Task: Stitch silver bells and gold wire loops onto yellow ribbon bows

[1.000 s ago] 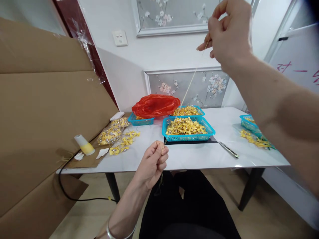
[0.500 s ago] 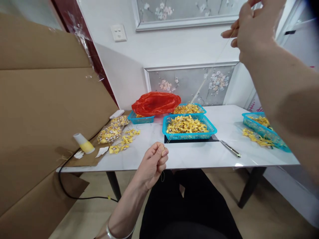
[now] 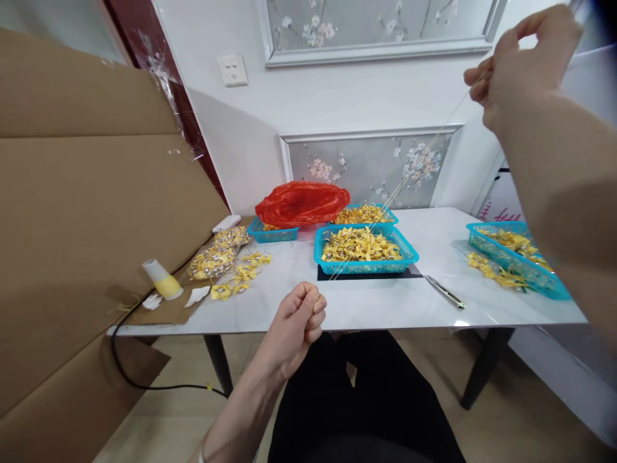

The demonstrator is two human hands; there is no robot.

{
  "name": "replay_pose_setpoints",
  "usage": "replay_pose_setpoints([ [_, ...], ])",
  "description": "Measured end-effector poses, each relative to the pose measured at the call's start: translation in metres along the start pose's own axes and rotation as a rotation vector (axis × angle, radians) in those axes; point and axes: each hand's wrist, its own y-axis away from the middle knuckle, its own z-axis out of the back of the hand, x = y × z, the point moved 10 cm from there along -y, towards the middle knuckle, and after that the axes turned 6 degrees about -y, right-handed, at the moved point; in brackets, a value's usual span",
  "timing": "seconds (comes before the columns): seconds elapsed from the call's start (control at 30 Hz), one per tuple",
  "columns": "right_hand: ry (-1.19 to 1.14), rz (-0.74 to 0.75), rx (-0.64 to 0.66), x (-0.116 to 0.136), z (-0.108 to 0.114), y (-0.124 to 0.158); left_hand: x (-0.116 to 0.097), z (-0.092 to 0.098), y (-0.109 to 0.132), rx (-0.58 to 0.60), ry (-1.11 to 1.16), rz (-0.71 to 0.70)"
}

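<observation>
A thin pale thread [image 3: 395, 190] runs taut from my left hand [image 3: 296, 321] up to my right hand [image 3: 525, 64]. My left hand is closed in a pinch on the thread's lower end, just in front of the white table's [image 3: 366, 302] near edge. Raised high at the upper right, my right hand pinches the other end between its fingertips. The thread passes above a blue basket [image 3: 365, 252] full of yellow ribbon bows.
Two more blue baskets [image 3: 272, 233] sit behind, one under a red plastic bag [image 3: 301, 202]. Another basket [image 3: 518, 257] stands at the right edge. Scissors [image 3: 446, 292] lie near the front. A thread cone [image 3: 161, 280], loose bows [image 3: 231, 273] and large cardboard sheets [image 3: 87, 225] are at the left.
My right hand has swung further right and up, drawing the thread out longer. My left hand has stayed low by the table edge, pinching the thread.
</observation>
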Motion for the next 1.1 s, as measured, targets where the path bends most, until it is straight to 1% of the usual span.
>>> replay_pose_setpoints([
  [0.07, -0.031, -0.11, -0.025, -0.012, 0.004, 0.003, -0.004, 0.001, 0.004, -0.01, -0.054, -0.018],
  [0.13, -0.032, -0.203, -0.053, -0.025, 0.012, 0.015, -0.011, 0.004, 0.008, -0.033, -0.125, -0.052],
  [0.17, -0.021, -0.237, -0.055, -0.03, 0.016, 0.027, -0.015, 0.006, 0.01, -0.046, -0.17, -0.071],
  [0.23, 0.007, -0.263, 0.009, -0.038, 0.022, 0.064, -0.023, 0.009, 0.014, -0.071, -0.279, -0.104],
  [0.3, 0.019, -0.334, 0.169, -0.049, 0.022, 0.122, -0.032, 0.009, 0.019, -0.086, -0.412, -0.132],
  [0.37, -0.001, -0.479, 0.448, -0.062, 0.01, 0.203, -0.04, 0.006, 0.023, -0.091, -0.549, -0.16],
  [0.43, -0.054, -0.63, 0.729, -0.068, -0.001, 0.29, -0.045, 0.0, 0.026, -0.087, -0.67, -0.18],
  [0.5, -0.116, -0.759, 0.94, -0.067, -0.008, 0.362, -0.048, -0.005, 0.028, -0.079, -0.763, -0.188],
  [0.53, -0.146, -0.821, 1.037, -0.066, -0.011, 0.39, -0.047, -0.007, 0.029, -0.077, -0.801, -0.187],
  [0.57, -0.17, -0.865, 1.102, -0.065, -0.013, 0.41, -0.047, -0.008, 0.029, -0.077, -0.832, -0.183],
  [0.6, -0.183, -0.896, 1.143, -0.065, -0.014, 0.422, -0.045, -0.009, 0.029, -0.082, -0.86, -0.18],
  [0.63, -0.182, -0.906, 1.158, -0.066, -0.014, 0.427, -0.044, -0.008, 0.028, -0.091, -0.883, -0.177],
  [0.7, -0.146, -0.865, 1.146, -0.069, -0.012, 0.424, -0.04, -0.007, 0.027, -0.109, -0.909, -0.173],
  [0.77, -0.084, -0.767, 1.125, -0.068, -0.008, 0.412, -0.036, -0.006, 0.026, -0.112, -0.917, -0.174],
  [0.83, -0.019, -0.663, 1.115, -0.062, -0.005, 0.401, -0.027, -0.007, 0.025, -0.091, -0.851, -0.148],
  [0.87, 0.011, -0.621, 1.11, -0.058, -0.003, 0.396, -0.021, -0.006, 0.024, -0.074, -0.764, -0.111],
  [0.93, 0.061, -0.558, 1.096, -0.052, 0.001, 0.388, -0.004, -0.006, 0.024, -0.028, -0.516, -0.005],
  [1.0, 0.1, -0.522, 1.09, -0.049, 0.005, 0.382, 0.012, -0.01, 0.026, 0.037, -0.267, 0.11],
  [1.1, 0.163, -0.497, 1.096, -0.05, 0.01, 0.376, 0.03, -0.022, 0.029, 0.143, -0.095, 0.227],
])
